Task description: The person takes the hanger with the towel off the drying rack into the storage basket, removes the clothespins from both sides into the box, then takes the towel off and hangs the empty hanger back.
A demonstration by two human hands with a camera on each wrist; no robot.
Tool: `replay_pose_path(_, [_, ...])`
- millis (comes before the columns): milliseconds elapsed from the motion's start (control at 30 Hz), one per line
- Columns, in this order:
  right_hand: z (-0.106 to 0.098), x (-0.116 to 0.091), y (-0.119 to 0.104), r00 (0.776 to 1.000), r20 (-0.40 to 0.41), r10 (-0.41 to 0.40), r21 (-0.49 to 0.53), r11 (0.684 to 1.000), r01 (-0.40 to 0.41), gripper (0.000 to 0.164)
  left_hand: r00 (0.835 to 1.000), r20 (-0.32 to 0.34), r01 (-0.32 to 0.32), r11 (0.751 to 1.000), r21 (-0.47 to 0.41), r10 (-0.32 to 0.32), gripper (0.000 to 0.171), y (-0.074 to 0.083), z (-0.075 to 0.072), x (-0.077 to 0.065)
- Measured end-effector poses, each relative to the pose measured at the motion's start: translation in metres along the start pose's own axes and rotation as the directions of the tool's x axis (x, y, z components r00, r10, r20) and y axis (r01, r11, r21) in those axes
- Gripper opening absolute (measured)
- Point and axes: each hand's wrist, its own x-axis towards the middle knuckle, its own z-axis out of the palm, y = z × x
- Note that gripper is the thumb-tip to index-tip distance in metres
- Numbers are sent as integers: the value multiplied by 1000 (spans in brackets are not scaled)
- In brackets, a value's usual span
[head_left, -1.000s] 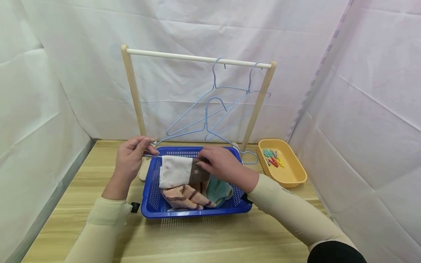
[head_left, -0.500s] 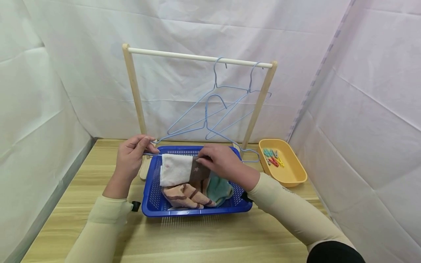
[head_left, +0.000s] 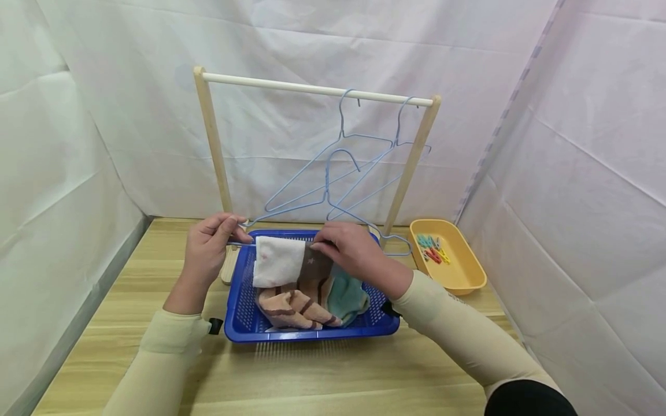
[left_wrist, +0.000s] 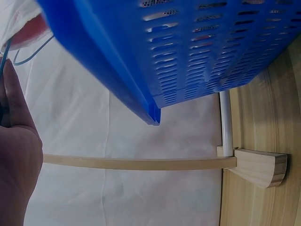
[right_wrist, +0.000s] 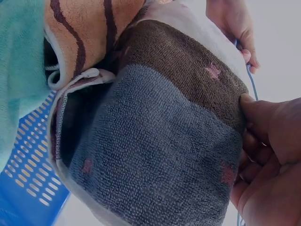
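Observation:
My left hand (head_left: 208, 245) grips the left end of a light blue wire hanger (head_left: 296, 209), held in front of the rack. Over the hanger's lower bar lies a small towel (head_left: 281, 263) with white, brown and grey-blue sections and pink stars. My right hand (head_left: 351, 248) pinches the towel at its top edge; the right wrist view shows the thumb (right_wrist: 268, 115) on the brown part and the fingers behind. Beneath is a blue plastic basket (head_left: 312, 335) holding a peach towel with brown stripes (head_left: 291, 309) and a teal cloth (head_left: 347, 300).
A wooden rack with a white rail (head_left: 281, 85) stands at the back, two more blue hangers (head_left: 341, 124) on it. To the right sits a yellow tray (head_left: 470, 271) with several coloured clothespins (head_left: 433, 254). White cloth walls surround the wooden table (head_left: 291, 381).
My right hand has risen slightly with the towel's top edge. The white part's lower edge sits higher, baring more of the striped towel. The left hand keeps its hold on the hanger.

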Motion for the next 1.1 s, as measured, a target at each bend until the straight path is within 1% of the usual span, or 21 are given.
replay_pose_path(200, [-5, 1, -1, 1000, -4, 6, 11, 1000, -6, 7, 1000, -2, 5, 1000, 7, -5, 24, -1, -1, 0])
replay_pose_path(367, [-9, 4, -2, 1000, 0, 1, 8, 1000, -1, 7, 1000, -1, 7, 1000, 5, -7, 24, -1, -1, -1])
replay_pose_path(533, [-14, 7, -3, 1000, -11, -6, 26, 1000, 7, 8, 1000, -1, 8, 1000, -2, -8, 23, -1, -1, -1])
replay_pose_path(633, [-17, 8, -4, 999, -27, -17, 40, 999, 18, 7, 1000, -2, 7, 1000, -6, -7, 23, -2, -1, -1])
replay_pose_path(800, [-23, 11, -3, 995, -88, -50, 61, 997, 55, 6, 1000, -5, 10, 1000, -2, -10, 23, -2, -2, -1])
replay_pose_path(900, [-26, 12, -1, 992, -109, -64, 57, 996, 70, 6, 1000, -5, 15, 1000, 2, -14, 23, -2, -2, 0])
replay_pose_path(1100, [-32, 13, -2, 994, -92, -59, 51, 997, 64, 4, 1000, -6, 18, 1000, 3, -18, 23, -2, 0, 0])
